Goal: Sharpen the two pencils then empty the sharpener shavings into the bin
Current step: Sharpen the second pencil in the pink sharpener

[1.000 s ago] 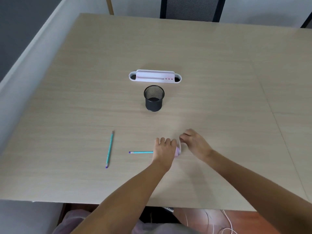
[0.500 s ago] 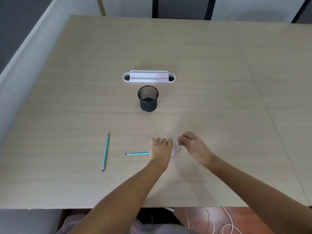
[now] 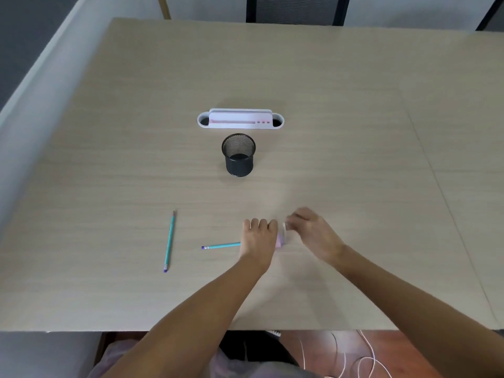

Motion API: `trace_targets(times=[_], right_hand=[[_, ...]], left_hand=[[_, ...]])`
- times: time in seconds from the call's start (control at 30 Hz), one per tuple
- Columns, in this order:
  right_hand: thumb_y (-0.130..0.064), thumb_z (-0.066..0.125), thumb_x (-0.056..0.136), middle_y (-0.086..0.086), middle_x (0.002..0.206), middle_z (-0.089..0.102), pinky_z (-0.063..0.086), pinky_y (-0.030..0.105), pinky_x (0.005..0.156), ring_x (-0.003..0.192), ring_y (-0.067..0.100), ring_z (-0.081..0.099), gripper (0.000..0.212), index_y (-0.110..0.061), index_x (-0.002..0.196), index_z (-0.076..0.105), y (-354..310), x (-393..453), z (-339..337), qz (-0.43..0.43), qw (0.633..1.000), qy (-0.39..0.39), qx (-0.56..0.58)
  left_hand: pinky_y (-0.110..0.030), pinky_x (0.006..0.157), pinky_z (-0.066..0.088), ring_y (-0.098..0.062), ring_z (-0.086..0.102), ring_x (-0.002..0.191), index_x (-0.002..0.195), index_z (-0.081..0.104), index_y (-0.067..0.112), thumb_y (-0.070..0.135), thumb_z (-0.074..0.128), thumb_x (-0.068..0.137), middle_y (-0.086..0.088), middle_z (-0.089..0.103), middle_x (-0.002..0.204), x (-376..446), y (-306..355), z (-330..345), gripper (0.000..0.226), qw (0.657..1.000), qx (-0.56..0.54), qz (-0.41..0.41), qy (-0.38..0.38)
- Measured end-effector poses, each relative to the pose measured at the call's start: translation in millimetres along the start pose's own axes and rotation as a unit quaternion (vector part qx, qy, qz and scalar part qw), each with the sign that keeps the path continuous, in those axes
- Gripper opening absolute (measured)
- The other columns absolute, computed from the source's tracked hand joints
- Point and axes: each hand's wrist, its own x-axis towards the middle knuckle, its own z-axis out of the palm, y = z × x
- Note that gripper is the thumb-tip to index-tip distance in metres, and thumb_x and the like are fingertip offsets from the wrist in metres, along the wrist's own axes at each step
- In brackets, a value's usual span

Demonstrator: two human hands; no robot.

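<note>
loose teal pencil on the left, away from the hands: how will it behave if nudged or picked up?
The loose teal pencil lies flat on the smooth table with nothing beside it, so a sideways nudge would probably roll it. It looks thin and straight, likely stiff and light. Being so low on the surface, it may need a fingertip pinch. The tip looks pointed and could snap.

Both bare forearms reach forward, converging. Left hand knuckles-up, fingers curled closed in a grip. Right hand just beside it, fingertips pinched together, slightly motion-blurred.
</note>
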Motion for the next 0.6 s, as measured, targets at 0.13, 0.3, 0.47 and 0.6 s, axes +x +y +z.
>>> trace_targets(times=[0.13, 0.3, 0.47, 0.6], right_hand=[[0.001, 0.084, 0.051, 0.01, 0.046, 0.056, 0.039, 0.024, 0.049, 0.047, 0.021, 0.055, 0.027, -0.005, 0.046, 0.058, -12.6, 16.1, 16.2, 0.002, 0.999, -0.039, -0.035], [0.008, 0.073, 0.07, 0.009, 0.068, 0.059, 0.037, 0.017, 0.062, 0.069, 0.022, 0.059, 0.018, -0.007, 0.067, 0.065, -29.2, -53.2, 45.5, 0.087, 0.992, -0.019, 0.086], [0.0, 0.059, 0.076, 0.005, 0.082, 0.058, 0.039, 0.012, 0.071, 0.076, 0.015, 0.052, 0.013, -0.011, 0.082, 0.063, -16.6, -40.4, 11.5, 0.019, 0.998, 0.016, 0.057], [0.013, 0.072, 0.063, 0.013, 0.059, 0.059, 0.052, 0.026, 0.052, 0.056, 0.026, 0.059, 0.018, -0.002, 0.06, 0.063, -6.7, 15.1, -0.2, 0.022, 1.0, 0.019, 0.011]], left_hand=[[-0.035, 0.08, 0.036, -0.026, 0.054, 0.089, 0.104, 0.047, 0.017, 0.013, 0.067, 0.073, -0.003, 0.06, 0.095, 0.9, -0.4, -0.5, 0.037, 1.0, -0.009, 0.0, -0.005], [-0.033, 0.076, 0.036, -0.025, 0.053, 0.086, 0.102, 0.045, 0.016, 0.009, 0.069, 0.069, -0.002, 0.059, 0.093, 2.0, -2.4, 3.8, 0.041, 1.0, -0.01, 0.002, -0.01], [-0.034, 0.079, 0.037, -0.025, 0.053, 0.092, 0.107, 0.043, 0.016, 0.016, 0.074, 0.069, -0.003, 0.058, 0.098, 2.3, -0.7, 4.4, 0.048, 1.0, 0.001, 0.001, -0.01], [-0.034, 0.079, 0.036, -0.025, 0.054, 0.092, 0.108, 0.044, 0.016, 0.018, 0.072, 0.072, -0.003, 0.059, 0.099, 3.3, 0.5, 2.0, 0.046, 1.0, -0.003, -0.007, -0.009]])
